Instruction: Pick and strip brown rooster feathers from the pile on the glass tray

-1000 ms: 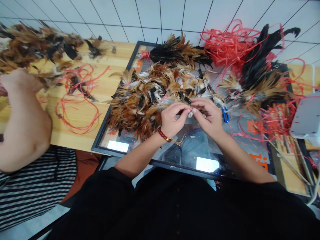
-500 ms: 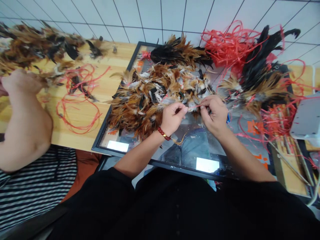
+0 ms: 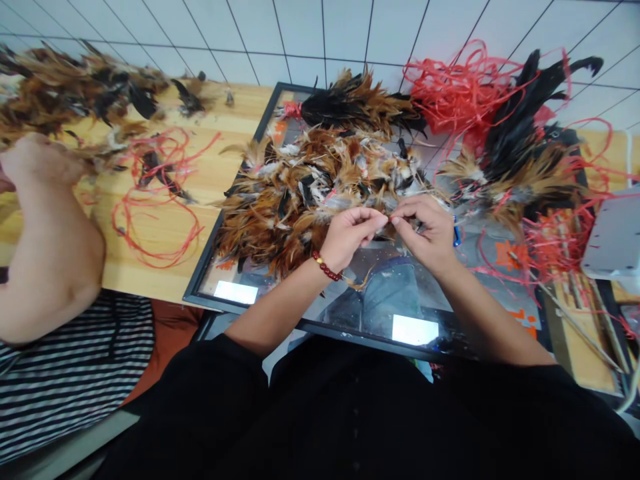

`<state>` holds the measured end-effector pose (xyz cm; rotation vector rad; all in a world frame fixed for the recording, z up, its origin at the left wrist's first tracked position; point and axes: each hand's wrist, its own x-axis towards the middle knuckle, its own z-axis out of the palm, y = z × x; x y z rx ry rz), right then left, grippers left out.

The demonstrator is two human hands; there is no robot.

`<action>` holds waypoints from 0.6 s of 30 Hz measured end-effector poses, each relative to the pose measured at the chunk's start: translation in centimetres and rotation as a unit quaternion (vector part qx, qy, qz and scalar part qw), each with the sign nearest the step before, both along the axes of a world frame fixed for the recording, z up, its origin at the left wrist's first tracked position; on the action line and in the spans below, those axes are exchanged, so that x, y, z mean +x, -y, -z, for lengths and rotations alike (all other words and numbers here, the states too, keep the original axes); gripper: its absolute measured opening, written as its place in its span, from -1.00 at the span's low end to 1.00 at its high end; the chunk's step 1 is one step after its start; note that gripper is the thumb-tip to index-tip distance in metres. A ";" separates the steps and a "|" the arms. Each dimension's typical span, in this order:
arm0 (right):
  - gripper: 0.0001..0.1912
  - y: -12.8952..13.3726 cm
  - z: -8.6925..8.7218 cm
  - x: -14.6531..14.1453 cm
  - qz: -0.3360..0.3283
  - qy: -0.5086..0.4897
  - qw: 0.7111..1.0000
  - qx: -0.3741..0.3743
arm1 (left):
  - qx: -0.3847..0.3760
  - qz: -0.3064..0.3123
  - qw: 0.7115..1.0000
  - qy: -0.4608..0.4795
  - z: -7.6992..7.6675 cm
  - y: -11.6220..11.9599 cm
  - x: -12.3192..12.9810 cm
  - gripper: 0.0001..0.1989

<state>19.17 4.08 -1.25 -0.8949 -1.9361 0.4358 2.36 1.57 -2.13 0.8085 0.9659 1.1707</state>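
Observation:
My left hand (image 3: 353,233), with a beaded bracelet (image 3: 326,267) at its wrist, is closed in a pinch. My right hand (image 3: 424,230) pinches beside it, and their fingertips meet. A tiny bit of red shows between the tips; what each hand holds there is too small to make out. Just behind the hands spreads a pile of brown and white feathers (image 3: 280,207) on the glass panel (image 3: 310,307). A blue object (image 3: 457,231) peeks out beside my right hand.
Red ribbon (image 3: 460,90) and black feathers (image 3: 510,127) lie at the back right, near a grey-white device (image 3: 614,233). Sticks (image 3: 583,330) lie at right. At left, a person's arm (image 3: 55,227) reaches over the wooden table (image 3: 215,120), near red string (image 3: 165,260).
My left hand has moved slightly right and my right hand slightly left, closing the gap between their fingertips. The red strand that spanned the gap no longer shows stretched between them.

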 end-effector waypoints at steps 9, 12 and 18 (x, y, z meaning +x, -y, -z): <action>-0.87 0.4 -0.2 -0.3 -0.014 0.024 1.000 0.008 | 0.136 -0.032 0.973 -0.181 0.3 0.4 -0.1 -0.87; -0.82 0.0 0.2 -0.2 -0.009 -0.005 1.000 -0.022 | 0.136 -0.023 0.983 -0.119 0.3 0.3 -0.3 -0.82; -0.84 -0.4 0.4 -0.2 -0.057 -0.022 0.997 -0.051 | 0.146 -0.004 0.985 -0.097 0.2 0.3 -0.2 -0.74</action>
